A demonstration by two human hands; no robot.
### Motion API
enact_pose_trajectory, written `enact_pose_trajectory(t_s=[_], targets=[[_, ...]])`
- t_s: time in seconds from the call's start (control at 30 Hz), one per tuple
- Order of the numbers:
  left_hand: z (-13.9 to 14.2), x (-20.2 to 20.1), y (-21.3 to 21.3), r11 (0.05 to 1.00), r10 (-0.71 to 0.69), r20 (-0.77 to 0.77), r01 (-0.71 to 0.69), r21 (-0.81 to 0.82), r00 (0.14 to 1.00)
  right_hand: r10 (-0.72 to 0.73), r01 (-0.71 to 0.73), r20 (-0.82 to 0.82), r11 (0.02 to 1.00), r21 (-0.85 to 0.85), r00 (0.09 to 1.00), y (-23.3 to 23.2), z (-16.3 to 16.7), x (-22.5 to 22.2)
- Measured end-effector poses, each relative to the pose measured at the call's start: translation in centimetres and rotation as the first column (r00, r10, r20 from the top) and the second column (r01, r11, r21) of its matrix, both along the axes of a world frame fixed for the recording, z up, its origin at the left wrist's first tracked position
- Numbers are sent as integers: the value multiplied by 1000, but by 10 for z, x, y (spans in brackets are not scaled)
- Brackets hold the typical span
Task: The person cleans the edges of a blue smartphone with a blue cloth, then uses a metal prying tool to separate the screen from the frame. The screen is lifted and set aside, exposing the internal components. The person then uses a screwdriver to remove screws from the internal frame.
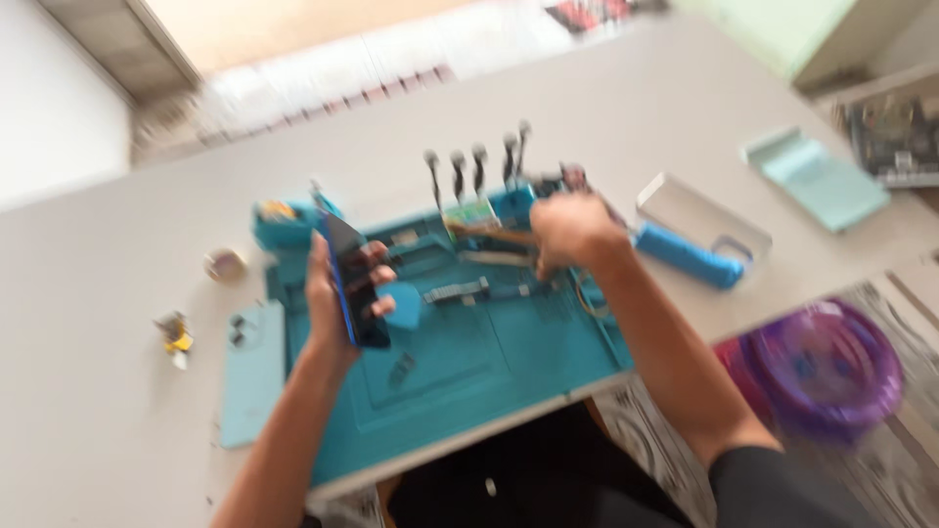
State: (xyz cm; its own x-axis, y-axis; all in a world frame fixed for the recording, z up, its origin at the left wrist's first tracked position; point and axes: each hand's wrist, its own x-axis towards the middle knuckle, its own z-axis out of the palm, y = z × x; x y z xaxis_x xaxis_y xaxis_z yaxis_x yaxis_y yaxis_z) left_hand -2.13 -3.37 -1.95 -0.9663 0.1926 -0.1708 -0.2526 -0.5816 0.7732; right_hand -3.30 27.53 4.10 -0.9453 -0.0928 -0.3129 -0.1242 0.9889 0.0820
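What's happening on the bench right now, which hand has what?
A person works over a teal repair mat on a pale table. The left hand holds a dark phone upright on its edge above the mat. The right hand reaches toward the mat's far edge, near a row of upright tools; blur hides whether it grips anything. A blue handled tool lies to the right.

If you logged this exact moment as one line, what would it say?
left hand: holds dark phone upright | right hand: reaching among tools at back of teal mat | image blurred
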Motion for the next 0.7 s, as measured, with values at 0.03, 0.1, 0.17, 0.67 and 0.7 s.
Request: enact_pose_trajectory(t_s=[0.03,0.1,0.17,0.67,0.7], targets=[[6,0,1,999,-29,-14,29,23,999,31,-30,16,999,-19,999,0,2,2],[17,5,3,994,-91,-21,92,61,996,-9,10,25,999,-49,1000,-2,7,8],[25,10,3,997,-58,-9,58,48,998,-21,22,15,998,-67,1000,-6,9,12],[38,20,-12,948,-246,-169,273,162,954,-60,-160,-476,899,-409,878,-50,-1,16],[39,18,-13,934,-303,-177,329,141,936,-68,-229,-513,839,-493,856,-60,0,17]])
